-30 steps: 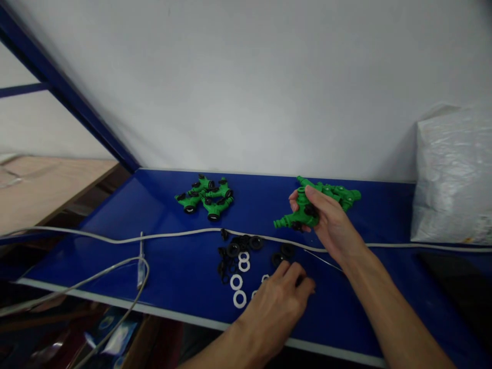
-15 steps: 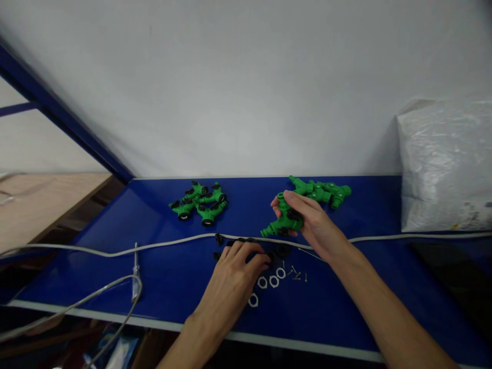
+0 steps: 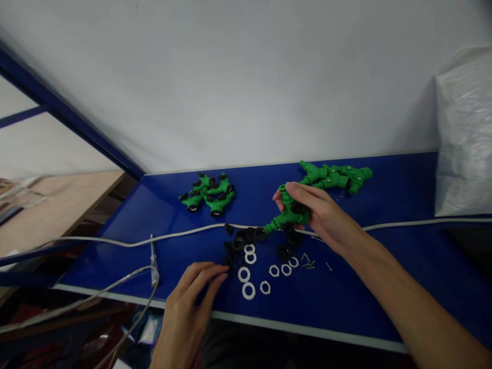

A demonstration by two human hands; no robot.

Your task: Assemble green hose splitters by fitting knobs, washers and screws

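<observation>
Green plastic hose splitter (image 3: pixel 289 215), a Y-shaped fitting with black knobs, sits in the right hand (image 3: pixel 323 218) above the middle of the glossy blue worktable (image 3: pixel 346 297), its lower outlet pointing down-left toward the parts spread below it. Nearest the camera, the left hand (image 3: pixel 188 302) hovers at the table's front edge, fingers loosely together and stretched forward, fingertips (image 3: pixel 219 274) right by a small black piece at the near side of the parts; whether they pinch anything I cannot tell. Just right of those fingertips, white flat plastic washers (image 3: pixel 246 279) lie scattered, with smaller white hexagonal nuts (image 3: pixel 282 269) beside them and a few thin metal screws (image 3: pixel 309 264) further right. A step beyond, a cluster of black rubber rings and caps (image 3: pixel 242 241) crowds against a long white cable (image 3: pixel 115 241) that runs across the whole table. Up from there, the right hand wraps the splitter, thumb underneath, fingers curled over the top and closed firmly on its body. Further back on the left rests a small pile of green splitters with black fittings (image 3: pixel 209 193); back right, a second heap of plain green splitter bodies (image 3: pixel 338 177) lies near the white wall (image 3: pixel 246 77). At the far right edge stands a crinkled translucent plastic bag (image 3: pixel 465 138).
</observation>
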